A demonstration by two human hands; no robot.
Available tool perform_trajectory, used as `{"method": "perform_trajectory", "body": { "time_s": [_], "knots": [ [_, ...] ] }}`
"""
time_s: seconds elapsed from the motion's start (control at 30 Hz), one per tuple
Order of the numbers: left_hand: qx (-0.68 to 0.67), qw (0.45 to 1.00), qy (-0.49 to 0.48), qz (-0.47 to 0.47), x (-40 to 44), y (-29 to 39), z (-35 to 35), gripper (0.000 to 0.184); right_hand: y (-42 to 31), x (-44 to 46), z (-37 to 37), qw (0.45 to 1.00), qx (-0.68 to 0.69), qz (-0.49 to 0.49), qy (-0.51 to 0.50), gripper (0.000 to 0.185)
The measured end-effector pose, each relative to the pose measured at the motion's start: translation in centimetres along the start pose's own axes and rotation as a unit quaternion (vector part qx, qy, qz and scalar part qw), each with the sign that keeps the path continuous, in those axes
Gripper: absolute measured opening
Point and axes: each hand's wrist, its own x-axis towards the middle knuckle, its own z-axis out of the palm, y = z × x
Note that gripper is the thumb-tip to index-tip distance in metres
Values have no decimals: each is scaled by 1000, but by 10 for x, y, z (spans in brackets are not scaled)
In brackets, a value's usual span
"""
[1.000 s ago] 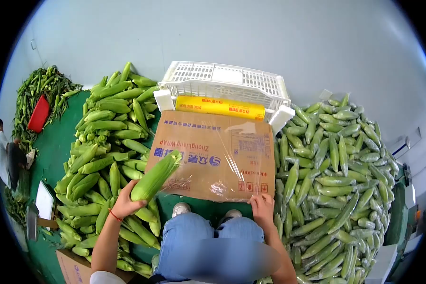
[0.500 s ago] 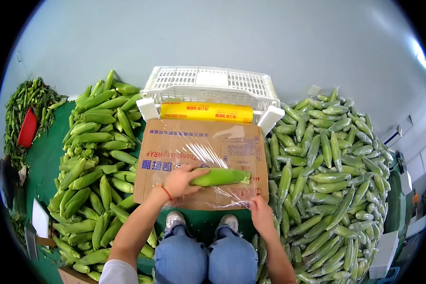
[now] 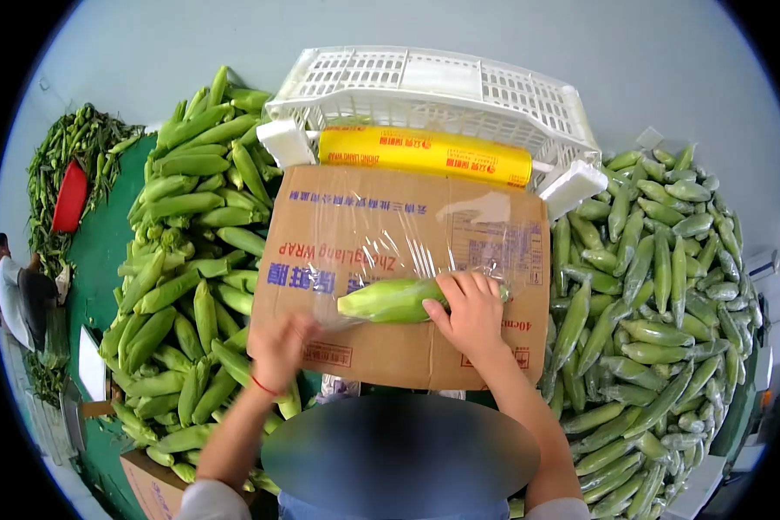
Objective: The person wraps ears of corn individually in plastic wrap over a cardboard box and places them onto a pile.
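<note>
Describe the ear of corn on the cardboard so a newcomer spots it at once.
Find the printed brown cardboard between the left corn pile and the right corn pile. Across its middle, touching clear film, lies one ear of corn. Unlike the corn in either pile, it lies alone, its right part under the right hand.

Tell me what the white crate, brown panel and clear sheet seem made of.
White crate: probably moulded plastic, smooth, with regular slots. Brown panel: likely cardboard, matte, with printed lettering. Clear sheet: apparently thin plastic film, glossy, with bright streaks.
</note>
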Motion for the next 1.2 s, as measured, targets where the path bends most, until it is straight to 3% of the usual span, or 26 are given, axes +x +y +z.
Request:
{"method": "perform_trajectory", "body": {
  "time_s": [0.03,0.1,0.17,0.2,0.23,0.27,0.3,0.37,0.4,0.47,0.5,0.6,0.67,0.77,0.87,0.9,0.93,1.07,1.13,1.17,1.2],
  "knots": [
    [48,997,35,53,31,33,-11,5,2,2,0,1000,8,-11,7,39],
    [119,960,-4,252,90,82,-7,11,2,4,1,999,20,-17,22,35],
    [138,957,-173,186,126,97,33,17,-1,9,2,999,10,-12,39,31],
    [300,898,-270,173,131,104,61,15,-3,10,0,999,1,-8,46,29],
    [449,805,-357,151,136,105,87,15,-3,11,-1,1000,-2,6,13,30],
    [479,795,-216,302,115,84,107,20,-1,12,-2,1000,-8,20,-21,32],
    [469,789,-263,298,102,99,104,18,1,13,-4,998,-13,38,-54,35],
    [434,810,-266,292,46,113,82,26,-27,16,-34,966,-45,115,-225,42],
    [366,859,-315,169,21,115,73,43,-39,17,-44,937,-57,147,-313,46],
    [351,866,-246,258,-22,96,55,65,-49,-2,-44,948,43,101,-298,58],
    [358,862,-228,276,-22,92,56,67,-55,2,-51,911,52,156,-379,42],
    [377,878,-144,259,31,72,71,68,-45,-8,-40,994,83,40,-53,34],
    [358,890,-39,278,101,50,88,65,-40,-5,-29,997,6,-53,-49,53],
    [412,828,-172,339,175,55,96,62,-27,31,-8,987,-85,-133,-21,70],
    [484,746,-349,296,187,53,120,65,-17,61,6,976,-72,-47,-199,62],
    [497,730,-379,276,189,70,116,66,-21,56,9,987,-41,-56,-144,58],
    [508,715,-406,256,190,80,114,68,-27,47,4,983,-21,-59,-171,60],
    [434,780,-383,236,188,74,105,63,-58,-10,-55,944,43,-80,-318,69],
    [337,834,-372,230,185,75,92,60,-74,-16,-95,832,116,-12,-543,73],
    [284,859,-362,225,183,75,86,59,-78,-25,-105,827,147,32,-541,74],
    [190,912,-223,286,169,72,81,55,-78,-36,-113,822,174,75,-536,76]
  ]
}}
